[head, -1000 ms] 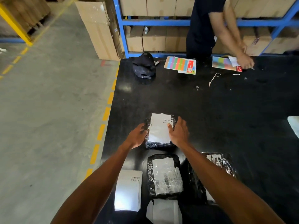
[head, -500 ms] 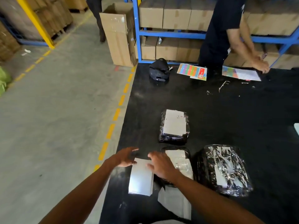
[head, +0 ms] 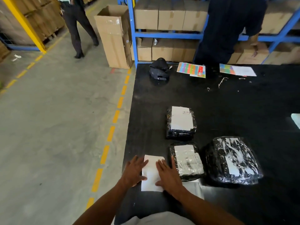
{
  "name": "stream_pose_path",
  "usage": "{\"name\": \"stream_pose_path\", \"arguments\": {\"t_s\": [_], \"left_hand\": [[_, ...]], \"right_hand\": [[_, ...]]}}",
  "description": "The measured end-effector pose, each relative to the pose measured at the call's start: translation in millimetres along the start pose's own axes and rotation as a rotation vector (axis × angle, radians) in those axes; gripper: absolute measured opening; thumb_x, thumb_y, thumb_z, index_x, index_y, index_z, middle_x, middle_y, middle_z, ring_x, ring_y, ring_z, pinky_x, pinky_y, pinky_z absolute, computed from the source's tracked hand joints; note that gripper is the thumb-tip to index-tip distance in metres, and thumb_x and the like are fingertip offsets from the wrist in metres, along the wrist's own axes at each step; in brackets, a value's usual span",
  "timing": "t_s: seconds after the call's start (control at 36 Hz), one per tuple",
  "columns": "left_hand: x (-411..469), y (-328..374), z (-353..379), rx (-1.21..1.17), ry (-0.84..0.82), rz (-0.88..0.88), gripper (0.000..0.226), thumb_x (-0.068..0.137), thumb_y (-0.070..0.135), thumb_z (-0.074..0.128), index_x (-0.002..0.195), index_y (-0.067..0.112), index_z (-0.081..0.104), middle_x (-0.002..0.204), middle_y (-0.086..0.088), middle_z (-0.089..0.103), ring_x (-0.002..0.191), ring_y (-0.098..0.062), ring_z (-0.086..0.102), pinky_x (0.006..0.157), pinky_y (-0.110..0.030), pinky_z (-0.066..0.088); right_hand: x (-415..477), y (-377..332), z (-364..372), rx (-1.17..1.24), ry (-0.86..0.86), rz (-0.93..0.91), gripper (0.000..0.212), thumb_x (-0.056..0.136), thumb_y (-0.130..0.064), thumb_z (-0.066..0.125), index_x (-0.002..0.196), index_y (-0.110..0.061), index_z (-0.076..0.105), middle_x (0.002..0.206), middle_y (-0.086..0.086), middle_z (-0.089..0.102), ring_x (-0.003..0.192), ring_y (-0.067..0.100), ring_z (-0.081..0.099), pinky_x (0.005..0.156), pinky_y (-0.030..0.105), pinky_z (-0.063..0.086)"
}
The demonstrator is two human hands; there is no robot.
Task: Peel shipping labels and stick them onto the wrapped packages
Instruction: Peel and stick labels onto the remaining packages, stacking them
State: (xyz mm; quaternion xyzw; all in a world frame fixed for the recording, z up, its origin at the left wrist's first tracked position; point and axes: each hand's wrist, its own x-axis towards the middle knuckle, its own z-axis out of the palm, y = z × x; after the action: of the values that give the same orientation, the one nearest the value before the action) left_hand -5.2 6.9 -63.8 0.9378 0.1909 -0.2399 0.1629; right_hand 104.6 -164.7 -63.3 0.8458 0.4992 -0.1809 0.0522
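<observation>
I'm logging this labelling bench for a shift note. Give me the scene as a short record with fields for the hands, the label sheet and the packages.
label sheet: white, flat on the black table, near its left edge
left hand: flat, fingers straight, on the sheet's left side
right hand: flat, fingers straight, on the sheet's right side
far package: white label on top
near package: paper under clear wrap
large package: rightmost, paper under wrap
far edge: black cap, coloured sheets

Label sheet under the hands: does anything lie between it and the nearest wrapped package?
Nothing visible. The left hand and right hand rest flat on the label sheet; the nearest wrapped package lies just right of it.
</observation>
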Motion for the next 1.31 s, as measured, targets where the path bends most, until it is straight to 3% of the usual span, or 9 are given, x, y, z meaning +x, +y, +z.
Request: {"name": "stream_pose_path", "arguments": {"t_s": [0.25,0.39,0.5,0.64,0.75,0.83,0.92,1.06,1.31], "left_hand": [[-5,-9,-5,-0.117,0.015,-0.016,0.1,0.067,0.094,0.008,0.153,0.046,0.027,0.165,0.0,0.024,0.151,-0.029,0.023,0.123,-0.05,0.017],[-20,4,-24,-0.53,0.018,-0.032,0.074,0.08,0.073,0.056,0.144,0.039,0.045,0.153,0.007,0.042,0.131,-0.017,0.049,0.112,-0.029,0.038],[-25,22,-47,-0.832,0.133,-0.088,0.029,0.097,0.049,0.055,0.123,0.036,0.057,0.136,0.008,0.055,0.116,-0.01,0.054,0.092,-0.015,0.043],[-15,31,-71,-1.112,0.276,-0.089,0.039,0.087,0.003,0.074,0.119,0.022,0.062,0.119,-0.006,0.067,0.118,-0.028,0.064,0.078,-0.009,0.051],[-20,45,-92,-1.261,0.357,-0.068,0.051,0.087,-0.002,0.072,0.132,0.015,0.057,0.116,-0.011,0.073,0.105,-0.03,0.072,0.075,-0.031,0.06],[-22,52,-104,-1.362,0.331,-0.019,0.059,0.085,-0.001,0.075,0.135,0.021,0.053,0.117,-0.012,0.074,0.101,-0.03,0.073,0.077,-0.042,0.062],[-25,65,-114,-1.42,0.278,0.034,0.056,0.083,-0.001,0.076,0.132,0.02,0.057,0.117,-0.013,0.074,0.106,-0.036,0.071,0.087,-0.052,0.059],[-31,97,-127,-1.37,0.188,0.114,0.054,0.083,0.006,0.079,0.131,0.021,0.059,0.118,-0.008,0.074,0.109,-0.028,0.071,0.086,-0.047,0.06],[-40,134,-145,-1.257,0.279,0.125,0.042,0.08,0.01,0.083,0.117,0.016,0.066,0.105,-0.006,0.078,0.098,-0.024,0.075,0.076,-0.036,0.061]], "right_hand": [[1,8,-2,-0.051,0.044,-0.031,0.058,0.078,-0.053,0.076,0.12,-0.013,0.072,0.112,0.003,0.077,0.12,0.026,0.067,0.121,0.055,-0.009],[-11,10,-21,0.037,0.212,-0.061,0.06,0.05,-0.034,0.097,0.105,-0.018,0.079,0.102,-0.004,0.079,0.106,0.021,0.074,0.118,0.052,0.006],[-17,12,-27,0.11,0.221,-0.081,0.074,0.045,-0.035,0.1,0.113,-0.019,0.077,0.116,0.003,0.076,0.111,0.024,0.072,0.116,0.053,0.01],[-29,17,-44,0.127,0.28,-0.143,0.079,0.066,-0.047,0.085,0.138,-0.023,0.059,0.148,0.006,0.056,0.137,0.028,0.054,0.123,0.052,-0.008],[-36,42,-75,0.611,0.165,-0.111,0.11,0.075,-0.074,0.067,0.161,-0.037,0.008,0.167,-0.019,-0.006,0.152,0.003,-0.005,0.121,0.039,-0.012],[-38,61,-106,0.988,0.2,0.037,0.107,0.077,-0.054,0.081,0.16,-0.031,0.017,0.16,-0.019,0.021,0.146,0.002,0.026,0.119,0.029,0.022],[-38,86,-140,1.2,0.112,0.075,0.054,0.088,-0.024,0.079,0.136,-0.018,0.056,0.134,0.002,0.064,0.104,0.009,0.068,0.092,0.029,0.054],[-48,112,-175,1.065,0.156,-0.023,0.005,0.092,-0.003,0.071,0.095,0.001,0.072,0.078,0.009,0.075,0.062,0.012,0.071,0.059,0.021,0.052],[-74,150,-198,1.107,0.038,-0.083,0.01,0.095,-0.01,0.069,0.097,0.0,0.071,0.085,0.016,0.077,0.081,0.029,0.078,0.083,0.043,0.061]]}}
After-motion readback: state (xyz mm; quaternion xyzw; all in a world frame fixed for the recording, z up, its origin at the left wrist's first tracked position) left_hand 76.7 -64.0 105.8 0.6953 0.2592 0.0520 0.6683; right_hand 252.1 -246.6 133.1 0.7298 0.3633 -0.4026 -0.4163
